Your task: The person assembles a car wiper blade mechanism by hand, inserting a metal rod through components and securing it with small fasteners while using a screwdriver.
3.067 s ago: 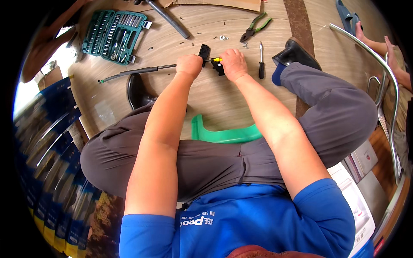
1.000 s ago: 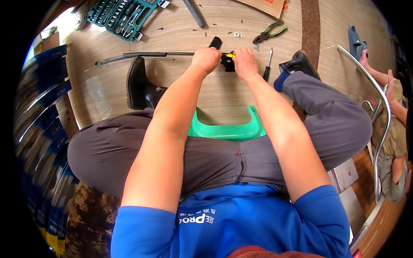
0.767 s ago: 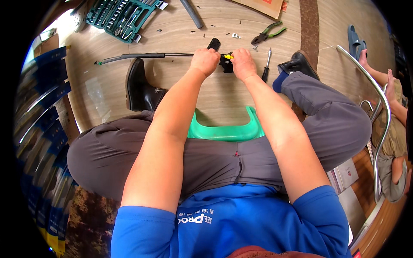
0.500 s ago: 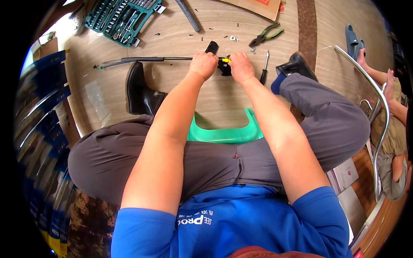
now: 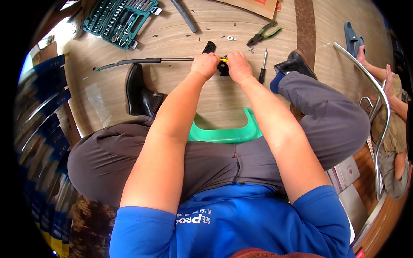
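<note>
My left hand [image 5: 205, 66] is closed around a thin black cable [image 5: 176, 59], which runs out to the left in a thicker black sleeve [image 5: 148, 61] and ends in a small green tip. Close beside it, my right hand [image 5: 239, 67] is closed on a small yellow fitting [image 5: 224, 60] that shows between the hands. Below the fitting is a black mechanical part [image 5: 223, 69], partly covered by my fingers. A flat black piece [image 5: 209, 47] sticks out beyond my left hand. Fingertips of both hands are largely hidden.
Green-handled pliers [image 5: 262, 34], a screwdriver [image 5: 263, 66], a pale nut [image 5: 231, 38] and small screws lie on the floor. A green socket-set case [image 5: 120, 21], dark tube [image 5: 184, 16] and cardboard [image 5: 254, 6] lie farther off. A green stool [image 5: 226, 134] is between my legs. Another person's feet show right.
The two strands at the cable's left end now lie close together, and that end has dipped slightly. My hands stay in nearly the same place, with the view shifted a little.
</note>
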Motion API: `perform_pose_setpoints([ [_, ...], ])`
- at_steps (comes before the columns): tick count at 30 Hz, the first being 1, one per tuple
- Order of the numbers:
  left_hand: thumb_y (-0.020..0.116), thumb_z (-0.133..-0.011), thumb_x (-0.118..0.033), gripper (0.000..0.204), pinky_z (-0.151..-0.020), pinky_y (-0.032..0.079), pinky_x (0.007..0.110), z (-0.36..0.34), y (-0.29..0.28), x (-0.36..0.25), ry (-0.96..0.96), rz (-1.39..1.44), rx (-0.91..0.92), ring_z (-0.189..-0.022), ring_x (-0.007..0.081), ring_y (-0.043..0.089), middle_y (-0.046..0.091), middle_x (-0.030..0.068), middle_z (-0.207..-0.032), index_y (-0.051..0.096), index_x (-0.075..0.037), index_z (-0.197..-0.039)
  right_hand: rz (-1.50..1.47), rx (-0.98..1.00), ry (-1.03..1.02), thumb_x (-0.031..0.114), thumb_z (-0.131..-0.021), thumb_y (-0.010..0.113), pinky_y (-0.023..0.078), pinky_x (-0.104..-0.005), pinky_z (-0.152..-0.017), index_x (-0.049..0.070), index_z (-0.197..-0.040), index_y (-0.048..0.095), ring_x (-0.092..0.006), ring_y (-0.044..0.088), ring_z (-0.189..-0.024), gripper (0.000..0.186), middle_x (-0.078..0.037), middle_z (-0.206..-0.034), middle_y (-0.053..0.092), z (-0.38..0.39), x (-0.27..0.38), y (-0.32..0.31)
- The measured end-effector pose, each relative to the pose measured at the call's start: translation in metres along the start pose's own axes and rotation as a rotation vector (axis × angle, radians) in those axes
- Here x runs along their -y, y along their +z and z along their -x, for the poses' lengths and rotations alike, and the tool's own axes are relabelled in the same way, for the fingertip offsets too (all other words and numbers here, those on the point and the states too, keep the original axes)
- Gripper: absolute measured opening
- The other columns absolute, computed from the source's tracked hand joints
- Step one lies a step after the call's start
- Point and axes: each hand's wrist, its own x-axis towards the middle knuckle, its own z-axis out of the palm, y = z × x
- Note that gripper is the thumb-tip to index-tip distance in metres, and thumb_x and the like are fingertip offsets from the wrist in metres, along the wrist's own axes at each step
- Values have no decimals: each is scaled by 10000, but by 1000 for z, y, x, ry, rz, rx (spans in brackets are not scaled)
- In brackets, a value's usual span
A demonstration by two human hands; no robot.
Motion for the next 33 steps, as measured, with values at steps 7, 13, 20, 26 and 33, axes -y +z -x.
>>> perform_pose_setpoints([
  [7, 533, -835, -103, 123, -681, 537, 395, -8, -3, -9, 26, -88, -4, -803, 269, 674, 669, 85, -866, 650, -109, -871, -4, -35, 7, 133, -823, 651, 461, -425, -864, 65, -908, 580, -327, 531, -1015, 131, -121, -995, 580, -3, -8, 3],
  [13, 526, -843, -107, 121, -685, 543, 387, -1, 2, -4, 11, -109, 9, -806, 262, 683, 676, 83, -874, 646, -106, -864, 7, 65, -7, 52, -834, 524, 477, -411, -909, 57, -934, 599, -316, 548, -1057, 124, -134, -1038, 595, -2, 4, -2],
  [20, 536, -845, -131, 133, -720, 541, 411, -12, -9, 2, -31, 38, 107, -838, 304, 671, 684, 102, -886, 667, -120, -864, -40, 36, 3, 103, -850, 586, 477, -424, -887, 57, -925, 596, -334, 557, -1026, 89, -143, -1004, 603, -7, -7, 1],
  [26, 532, -907, -221, 198, -769, 525, 436, -15, -20, 1, -60, 84, 206, -902, 312, 660, 680, 138, -898, 673, -86, -874, -141, 26, -25, 140, -848, 638, 469, -432, -879, 54, -925, 609, -336, 557, -1014, 119, -146, -1006, 604, -6, -14, 3],
  [33, 575, -920, -378, 301, -811, 524, 414, -30, -28, 2, -194, 174, 371, -970, 306, 653, 690, 132, -1018, 706, -120, -1003, -150, 19, 1, 143, -842, 649, 466, -422, -896, 66, -948, 624, -326, 554, -1040, 133, -137, -1024, 608, -5, -9, 1],
])
